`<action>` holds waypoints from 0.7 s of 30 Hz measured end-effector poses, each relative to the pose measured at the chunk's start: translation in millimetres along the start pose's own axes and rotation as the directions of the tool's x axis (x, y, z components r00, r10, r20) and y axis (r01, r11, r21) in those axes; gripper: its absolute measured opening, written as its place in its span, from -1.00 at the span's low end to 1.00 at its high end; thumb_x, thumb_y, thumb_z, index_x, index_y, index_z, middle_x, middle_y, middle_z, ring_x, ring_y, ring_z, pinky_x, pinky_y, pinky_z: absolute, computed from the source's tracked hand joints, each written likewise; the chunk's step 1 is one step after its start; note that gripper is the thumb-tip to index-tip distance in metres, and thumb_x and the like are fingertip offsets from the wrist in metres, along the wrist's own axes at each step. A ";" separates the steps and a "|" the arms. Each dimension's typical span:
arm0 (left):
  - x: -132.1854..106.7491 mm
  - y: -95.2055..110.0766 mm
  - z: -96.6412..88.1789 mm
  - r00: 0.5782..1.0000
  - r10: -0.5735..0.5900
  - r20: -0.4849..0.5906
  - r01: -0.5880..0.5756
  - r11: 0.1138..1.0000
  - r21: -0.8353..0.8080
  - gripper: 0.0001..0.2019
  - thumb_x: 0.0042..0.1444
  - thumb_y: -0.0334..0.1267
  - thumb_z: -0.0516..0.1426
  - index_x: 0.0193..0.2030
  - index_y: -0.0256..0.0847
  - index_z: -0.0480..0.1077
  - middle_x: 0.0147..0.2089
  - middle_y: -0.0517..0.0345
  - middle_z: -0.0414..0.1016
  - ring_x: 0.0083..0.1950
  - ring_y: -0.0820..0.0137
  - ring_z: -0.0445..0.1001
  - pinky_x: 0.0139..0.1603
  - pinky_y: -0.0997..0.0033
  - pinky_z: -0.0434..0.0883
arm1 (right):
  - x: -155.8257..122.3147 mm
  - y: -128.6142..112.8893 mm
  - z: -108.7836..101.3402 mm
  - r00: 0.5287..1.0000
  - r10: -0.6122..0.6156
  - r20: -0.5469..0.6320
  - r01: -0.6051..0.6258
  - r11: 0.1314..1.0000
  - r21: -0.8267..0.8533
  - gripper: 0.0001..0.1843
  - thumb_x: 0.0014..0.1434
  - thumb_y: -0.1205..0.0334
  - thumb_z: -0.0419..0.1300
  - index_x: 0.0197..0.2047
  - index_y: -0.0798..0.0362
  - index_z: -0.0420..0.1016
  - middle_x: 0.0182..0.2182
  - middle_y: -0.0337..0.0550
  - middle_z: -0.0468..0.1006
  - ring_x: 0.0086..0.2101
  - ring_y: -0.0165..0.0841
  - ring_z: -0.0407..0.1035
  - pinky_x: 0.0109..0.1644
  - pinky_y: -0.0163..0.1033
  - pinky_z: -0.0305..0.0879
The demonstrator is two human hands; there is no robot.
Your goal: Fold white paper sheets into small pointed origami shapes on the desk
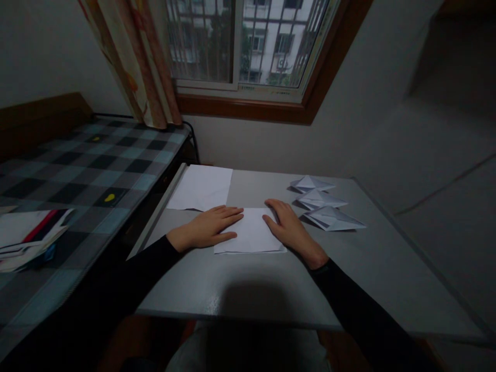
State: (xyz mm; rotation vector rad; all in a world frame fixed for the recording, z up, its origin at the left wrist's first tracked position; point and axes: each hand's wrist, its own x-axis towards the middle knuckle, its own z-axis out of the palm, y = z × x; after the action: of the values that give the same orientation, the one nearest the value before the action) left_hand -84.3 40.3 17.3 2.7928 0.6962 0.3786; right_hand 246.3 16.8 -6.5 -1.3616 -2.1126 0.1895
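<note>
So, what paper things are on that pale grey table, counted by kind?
Folded white paper boat shapes: 3
Flat white paper sheet or stack, far left: 1
Layered white paper rectangle under left hand and right hand: 1
Total: 5 items

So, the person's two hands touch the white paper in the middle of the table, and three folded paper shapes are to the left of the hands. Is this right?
Not quite: the three folded paper shapes are to the right of the hands, as the head view shows.
</note>
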 end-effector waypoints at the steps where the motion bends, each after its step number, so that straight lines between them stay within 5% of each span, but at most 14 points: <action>1: -0.9 -1.2 1.0 1.000 -0.008 0.002 0.008 1.000 0.002 -0.37 0.58 0.10 0.10 0.67 0.00 0.21 0.67 -0.06 0.25 0.64 0.07 0.33 0.66 -0.08 0.23 | -0.4 -1.0 -0.3 1.000 -0.012 0.017 0.012 1.000 -0.003 -0.46 0.49 0.04 0.20 0.45 -0.02 0.44 0.31 0.17 0.58 0.31 0.09 0.46 0.44 0.36 0.40; 10: 1.0 1.9 -5.1 0.998 -0.048 -0.029 0.050 0.997 0.061 -0.35 0.55 0.14 0.12 0.62 -0.11 0.25 0.63 -0.17 0.31 0.57 -0.02 0.40 0.62 -0.13 0.26 | -0.7 -4.3 -2.7 0.995 -0.044 0.091 0.046 0.999 -0.029 -0.44 0.48 -0.03 0.26 0.44 0.00 0.48 0.41 0.20 0.51 0.39 0.08 0.41 0.50 0.36 0.33; 16: 4.1 9.4 -14.0 0.947 -0.245 -0.208 0.274 0.953 0.128 -0.22 0.41 0.31 0.20 0.52 -0.22 0.32 0.38 -0.28 0.56 0.36 -0.14 0.55 0.41 -0.18 0.42 | 0.1 -8.7 -3.7 0.995 -0.041 0.087 0.043 0.999 -0.029 -0.44 0.45 -0.01 0.29 0.41 0.01 0.49 0.39 0.22 0.53 0.36 0.11 0.43 0.48 0.37 0.35; 21: 3.7 8.1 -17.4 0.909 -0.332 -0.254 0.382 0.905 0.185 -0.19 0.31 0.36 0.27 0.43 -0.23 0.41 0.24 -0.26 0.63 0.22 -0.16 0.59 0.32 -0.21 0.43 | 0.7 -10.0 -4.2 0.996 -0.043 0.074 0.044 0.999 -0.014 -0.45 0.44 0.02 0.30 0.39 0.04 0.51 0.36 0.23 0.56 0.34 0.10 0.46 0.47 0.35 0.37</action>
State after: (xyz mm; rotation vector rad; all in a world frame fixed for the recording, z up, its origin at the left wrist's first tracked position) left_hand -82.9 38.1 36.7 2.7674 1.3634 0.5649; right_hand 240.7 11.9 1.4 -1.3352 -2.2071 0.2083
